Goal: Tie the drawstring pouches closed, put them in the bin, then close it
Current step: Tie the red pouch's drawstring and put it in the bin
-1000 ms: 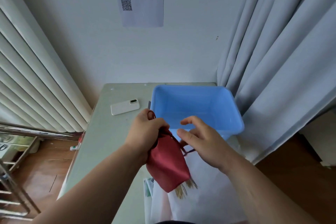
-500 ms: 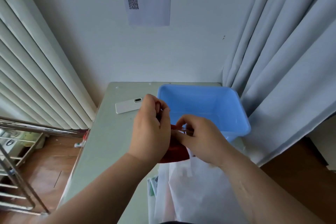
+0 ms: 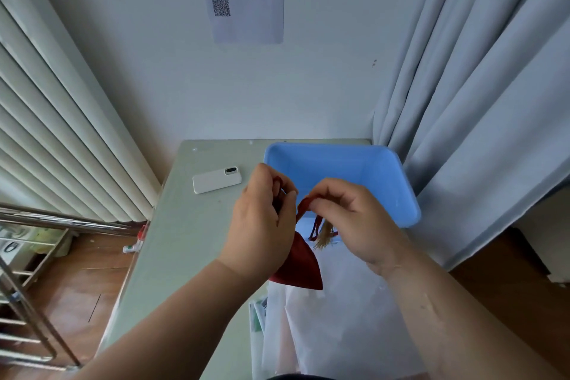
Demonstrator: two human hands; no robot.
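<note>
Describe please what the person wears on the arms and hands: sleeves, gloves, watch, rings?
Nothing worn is visible. The left hand and right hand have no gloves, and no ring shows. The left forearm and right forearm are bare to the frame edge: no sleeve, watch or bracelet.

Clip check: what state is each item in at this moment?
pouch, held above the table by the left hand, not in the bin.
cord, pinched by the right hand, whether tied is hidden.
bin, open, no lid on, nothing seen inside.
phone, lying flat on the table, camera side up.
</note>
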